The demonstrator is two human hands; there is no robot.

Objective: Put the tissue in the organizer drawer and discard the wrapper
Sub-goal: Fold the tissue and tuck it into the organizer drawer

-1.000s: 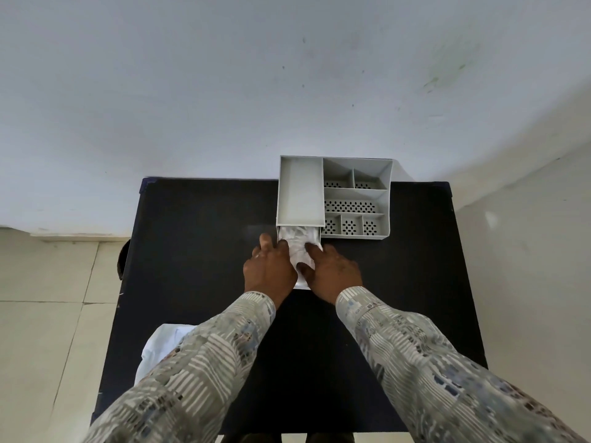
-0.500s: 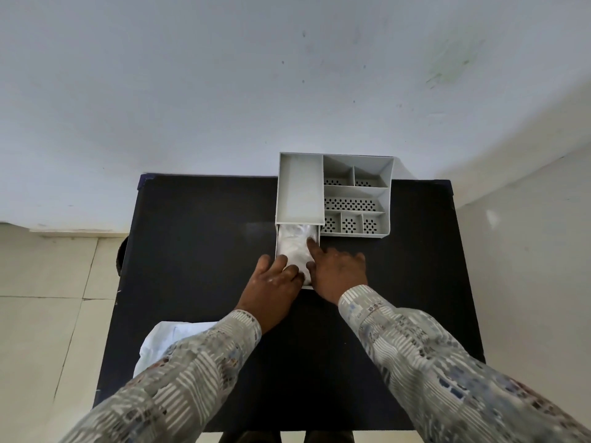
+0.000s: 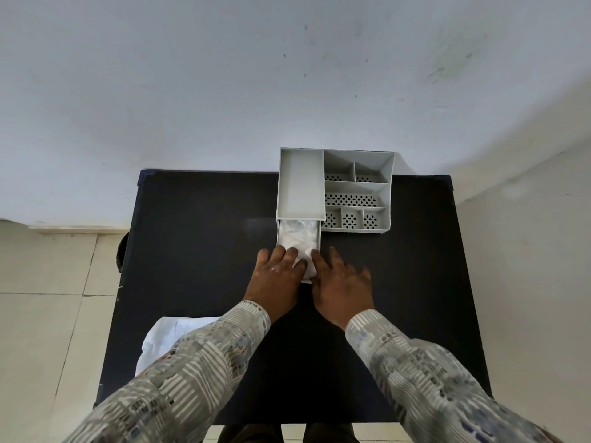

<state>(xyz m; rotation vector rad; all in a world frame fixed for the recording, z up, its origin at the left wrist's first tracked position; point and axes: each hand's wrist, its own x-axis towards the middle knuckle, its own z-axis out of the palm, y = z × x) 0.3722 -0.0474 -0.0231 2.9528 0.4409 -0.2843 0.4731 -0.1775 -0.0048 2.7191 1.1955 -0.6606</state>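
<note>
A grey organizer point(image 3: 355, 187) stands at the table's far edge, and its drawer point(image 3: 279, 241) is pulled out toward me. White tissue point(image 3: 299, 236) fills the drawer. My left hand point(image 3: 276, 279) lies flat over the near part of the tissue, fingers spread. My right hand point(image 3: 340, 282) rests beside the drawer's right near corner, its forefinger touching the tissue edge. A white wrapper point(image 3: 163, 337) lies at the table's near left edge, partly hidden by my left sleeve.
The black table point(image 3: 198, 251) stands against a pale wall, with tiled floor to the left. The organizer's right half has several perforated compartments point(image 3: 351, 199). A dark round object point(image 3: 121, 254) pokes out at the table's left edge.
Both hands have shifted slightly toward me along the drawer. The left hand went from beside the tissue to flat on top of it, and more tissue shows in the drawer.
</note>
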